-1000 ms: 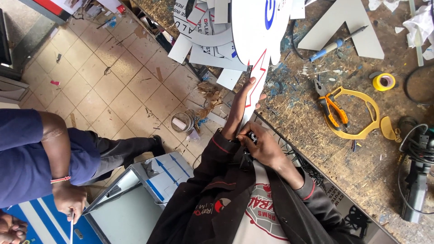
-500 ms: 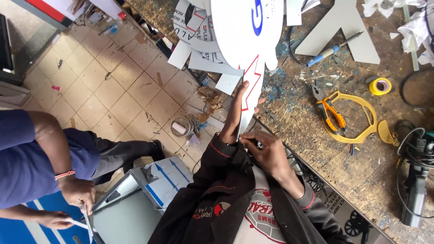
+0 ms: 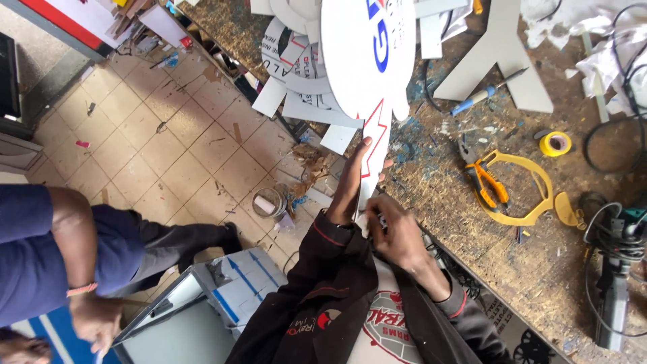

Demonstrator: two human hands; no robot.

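A white sign board point(image 3: 364, 61) with blue letters and a red zigzag outline lies on the rough wooden workbench point(image 3: 539, 269) and hangs over its edge. My left hand point(image 3: 354, 176) lies flat along the board's narrow lower strip and grips its edge. Just below it, my right hand point(image 3: 397, 229) is closed around a small dark tool point(image 3: 376, 218) pressed to the strip's end. The fingers hide most of the tool. Both sleeves are dark with red trim.
Orange-handled pliers point(image 3: 486, 183), a yellow ring-shaped piece point(image 3: 532, 202), a yellow tape roll point(image 3: 556, 143), a blue-handled screwdriver point(image 3: 472, 102) and a power tool point(image 3: 617, 269) lie on the bench. White cutouts point(image 3: 502, 61) lie at the top. A co-worker in blue point(image 3: 60, 256) sits left on the tiled floor.
The view has shifted closer to the bench and the board fills more of the top. My hands stay on the board's lower strip. The co-worker's hand has moved lower.
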